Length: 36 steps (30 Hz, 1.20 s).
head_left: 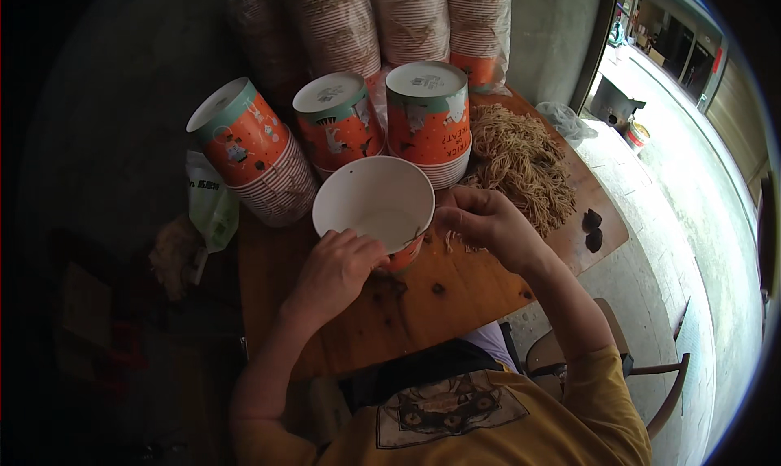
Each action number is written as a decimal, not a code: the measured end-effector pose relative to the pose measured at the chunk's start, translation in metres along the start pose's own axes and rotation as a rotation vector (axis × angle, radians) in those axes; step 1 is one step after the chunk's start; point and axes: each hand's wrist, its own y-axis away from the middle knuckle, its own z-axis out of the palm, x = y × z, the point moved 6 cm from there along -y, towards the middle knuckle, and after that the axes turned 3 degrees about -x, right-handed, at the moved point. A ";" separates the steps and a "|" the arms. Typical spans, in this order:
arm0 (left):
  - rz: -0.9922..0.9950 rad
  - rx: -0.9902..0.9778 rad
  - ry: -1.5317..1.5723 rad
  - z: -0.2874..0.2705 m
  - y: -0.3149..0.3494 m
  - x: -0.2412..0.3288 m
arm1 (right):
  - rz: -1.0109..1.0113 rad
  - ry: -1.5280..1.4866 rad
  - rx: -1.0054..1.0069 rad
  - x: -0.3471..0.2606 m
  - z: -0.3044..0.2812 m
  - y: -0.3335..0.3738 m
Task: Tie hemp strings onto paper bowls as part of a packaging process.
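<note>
A paper bucket [373, 191], white inside and orange outside, stands mouth up and slightly tilted toward me on the wooden table. My left hand [348, 258] grips its near left rim, fingers curled over the edge. At the right rim, my right hand [476, 218] has thumb and fingers pinched together; what is between them, if anything, is too small to make out. Just beyond that hand lies a heap of tan cords [521, 165], with a few loose ends by the fingers. A thin dark line shows inside the bucket's right wall.
Behind the bucket stand upturned stacks of orange and teal buckets [338, 132], the left one leaning [244, 140]. Plastic-wrapped stacks [411, 18] rise against the wall. Two small dark objects [593, 230] lie at the table's right edge. A green-white bag [211, 201] is at left, a chair [671, 393] at right.
</note>
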 end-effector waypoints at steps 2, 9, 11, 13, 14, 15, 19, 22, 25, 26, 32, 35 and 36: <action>-0.003 0.003 0.042 0.001 0.003 -0.005 | 0.054 -0.055 0.069 0.009 0.001 -0.005; -0.037 0.134 0.031 -0.005 0.003 0.008 | -0.113 0.250 0.096 -0.001 0.011 -0.019; -0.101 0.264 0.115 -0.005 -0.006 0.015 | -0.138 0.267 0.068 -0.007 0.022 -0.015; -0.160 0.295 0.140 0.001 -0.013 0.021 | -0.157 0.272 0.062 -0.006 0.027 -0.014; -0.187 0.270 0.149 0.008 -0.015 0.020 | -0.202 0.316 0.055 -0.010 0.031 -0.011; -0.213 0.244 0.158 0.012 -0.015 0.019 | -0.246 0.360 0.048 -0.013 0.034 -0.008; -0.196 0.233 0.079 0.011 -0.011 0.022 | -0.286 0.381 0.058 -0.020 0.037 0.004; -0.182 0.239 -0.007 0.007 -0.005 0.022 | -0.205 0.213 0.027 -0.022 0.039 0.012; -0.103 0.122 0.045 0.009 -0.005 0.020 | -0.313 -0.043 0.015 -0.014 0.035 0.007; -0.113 0.122 0.039 0.004 -0.001 0.013 | -0.315 -0.047 0.004 -0.019 0.032 0.005; -0.078 -0.173 0.003 -0.026 0.024 -0.025 | -0.058 -0.207 0.152 -0.014 -0.013 0.013; -0.104 -0.165 0.011 -0.036 0.024 -0.053 | -0.216 -0.303 0.219 -0.011 -0.041 0.016; -0.108 -0.153 0.010 -0.039 0.022 -0.061 | -0.215 -0.308 0.218 -0.009 -0.048 0.019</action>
